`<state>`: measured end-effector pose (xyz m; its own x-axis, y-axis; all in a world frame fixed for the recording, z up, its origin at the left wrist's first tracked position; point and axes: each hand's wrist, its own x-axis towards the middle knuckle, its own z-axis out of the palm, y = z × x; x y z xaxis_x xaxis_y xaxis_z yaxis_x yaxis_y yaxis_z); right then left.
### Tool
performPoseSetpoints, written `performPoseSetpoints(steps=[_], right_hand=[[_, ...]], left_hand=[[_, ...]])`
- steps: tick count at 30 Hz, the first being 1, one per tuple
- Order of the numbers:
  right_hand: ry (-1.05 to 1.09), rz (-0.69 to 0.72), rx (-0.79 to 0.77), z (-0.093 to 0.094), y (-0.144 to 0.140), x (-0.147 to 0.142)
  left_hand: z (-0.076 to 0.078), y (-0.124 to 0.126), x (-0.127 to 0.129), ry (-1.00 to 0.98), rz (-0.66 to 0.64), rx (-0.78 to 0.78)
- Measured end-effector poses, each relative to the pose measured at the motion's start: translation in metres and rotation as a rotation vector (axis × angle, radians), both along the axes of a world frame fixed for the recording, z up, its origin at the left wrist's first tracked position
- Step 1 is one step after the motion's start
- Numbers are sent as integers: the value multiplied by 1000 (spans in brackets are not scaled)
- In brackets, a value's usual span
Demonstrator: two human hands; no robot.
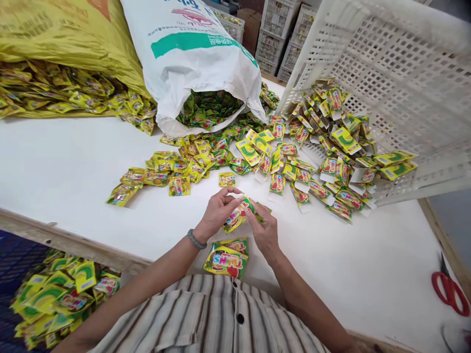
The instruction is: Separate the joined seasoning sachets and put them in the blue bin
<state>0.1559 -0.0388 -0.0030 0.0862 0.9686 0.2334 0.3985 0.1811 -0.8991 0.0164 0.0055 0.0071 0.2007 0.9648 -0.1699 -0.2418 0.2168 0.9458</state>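
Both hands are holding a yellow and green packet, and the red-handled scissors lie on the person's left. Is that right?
Not quite: the head view shows the red-handled scissors on the person's right. The left hand and right hand do hold a yellow and green packet.

From here the held pack looks glossy, the sachets shinier, like crinkled film. Boxes read as smooth card, the crate as hard plastic. Rough wood edging meets the smooth tabletop; the shirt is matt cloth with 2 smooth buttons.
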Motion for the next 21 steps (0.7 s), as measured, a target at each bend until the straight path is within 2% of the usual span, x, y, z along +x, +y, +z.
performPoseSetpoints(steps=[4, 7, 10, 13, 15, 16, 18, 21], right_hand=[[-56, 62, 89, 2, 4, 2], [-33, 154, 50, 7, 8, 12], [-44, 21, -69, 11, 12, 32], [-283, -121, -139, 6, 15, 51], [-472, -98, -174, -2, 16, 57], [-541, -77, -188, -6, 16, 56], [-612, -49, -200, -13, 16, 51], [-606, -53, -207, -17, 18, 40]], left_hand=[[-1, 4, -7, 7, -17, -10], [8, 3, -16, 65, -101, -29], [28, -6, -27, 188, -377, 22], [46, -24, -33, 359, -729, 161], [49, -33, -36, 490, -822, 263], [48, -34, -37, 549, -804, 304], [38, -25, -40, 686, -632, 370], [18, 10, -42, 970, -173, 422]])
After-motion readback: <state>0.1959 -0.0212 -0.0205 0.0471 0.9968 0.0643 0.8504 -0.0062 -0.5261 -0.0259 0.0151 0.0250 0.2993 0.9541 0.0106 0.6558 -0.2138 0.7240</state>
